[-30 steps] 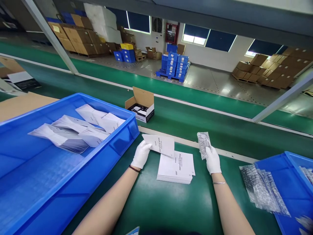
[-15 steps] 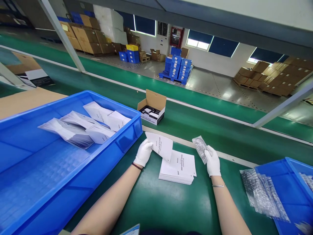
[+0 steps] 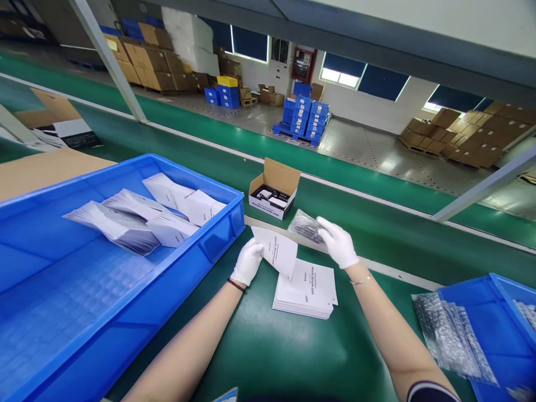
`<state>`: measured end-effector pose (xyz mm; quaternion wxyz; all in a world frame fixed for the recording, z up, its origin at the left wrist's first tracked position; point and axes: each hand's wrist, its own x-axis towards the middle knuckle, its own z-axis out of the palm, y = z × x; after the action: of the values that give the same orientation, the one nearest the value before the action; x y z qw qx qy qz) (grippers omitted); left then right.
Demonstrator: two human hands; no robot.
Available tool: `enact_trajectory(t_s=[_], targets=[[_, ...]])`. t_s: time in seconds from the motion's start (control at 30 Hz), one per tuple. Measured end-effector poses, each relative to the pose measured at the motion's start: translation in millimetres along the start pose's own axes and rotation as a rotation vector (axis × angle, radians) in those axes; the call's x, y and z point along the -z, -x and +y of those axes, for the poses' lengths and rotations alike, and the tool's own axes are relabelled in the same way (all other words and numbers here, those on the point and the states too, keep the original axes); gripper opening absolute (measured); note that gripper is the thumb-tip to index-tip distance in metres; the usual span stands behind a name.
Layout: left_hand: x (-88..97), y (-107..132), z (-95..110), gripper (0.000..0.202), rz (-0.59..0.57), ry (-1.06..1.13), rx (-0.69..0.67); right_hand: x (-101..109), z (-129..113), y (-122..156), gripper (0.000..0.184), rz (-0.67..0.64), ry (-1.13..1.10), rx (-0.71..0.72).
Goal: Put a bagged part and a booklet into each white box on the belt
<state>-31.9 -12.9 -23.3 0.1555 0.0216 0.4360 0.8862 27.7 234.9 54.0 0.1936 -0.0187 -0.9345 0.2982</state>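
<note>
My left hand (image 3: 248, 261), in a white glove, pinches a white printed leaflet (image 3: 280, 254) lifted off a stack of the same leaflets (image 3: 307, 290) on the green bench. My right hand (image 3: 338, 242), also gloved, grips a small silvery bubble bag (image 3: 305, 225) and holds it out over the belt's edge. Just beyond that bag sits an open cardboard box (image 3: 274, 190) with black and white parts inside, on the green conveyor belt (image 3: 377, 223).
A big blue bin (image 3: 125, 312) at left holds several bagged leaflets (image 3: 138, 218). Another blue bin (image 3: 498, 318) at right has bubble bags (image 3: 448, 335) draped over its rim. Metal frame posts (image 3: 109, 61) cross the belt. Cartons and blue crates stand on the floor behind.
My right hand carried the bubble bag left and forward, toward the open box. The box rode further right along the belt. My left hand kept the leaflet raised.
</note>
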Motion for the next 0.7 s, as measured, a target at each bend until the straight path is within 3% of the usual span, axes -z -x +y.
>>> enact_trajectory(t_s=[0.13, 0.23, 0.33, 0.5, 0.7], targets=[[1.5, -1, 1, 0.041, -0.022, -0.016, -0.008, -17, -51, -83, 0.041, -0.171, 0.391, 0.187], [3.6, -3, 1, 0.039, -0.028, -0.001, -0.013, -38, -71, -138, 0.044, -0.251, 0.506, 0.111], [5.5, -5, 2, 0.032, -0.050, -0.009, -0.033, -62, -75, -172, 0.046, -0.333, 0.526, 0.025], [7.4, -8, 1, 0.028, -0.064, -0.069, -0.061, -88, -59, -182, 0.036, -0.419, 0.609, -0.033], [5.5, -11, -7, 0.040, 0.017, -0.053, -0.060, -90, -38, -172, 0.034, -0.527, 0.577, -0.029]])
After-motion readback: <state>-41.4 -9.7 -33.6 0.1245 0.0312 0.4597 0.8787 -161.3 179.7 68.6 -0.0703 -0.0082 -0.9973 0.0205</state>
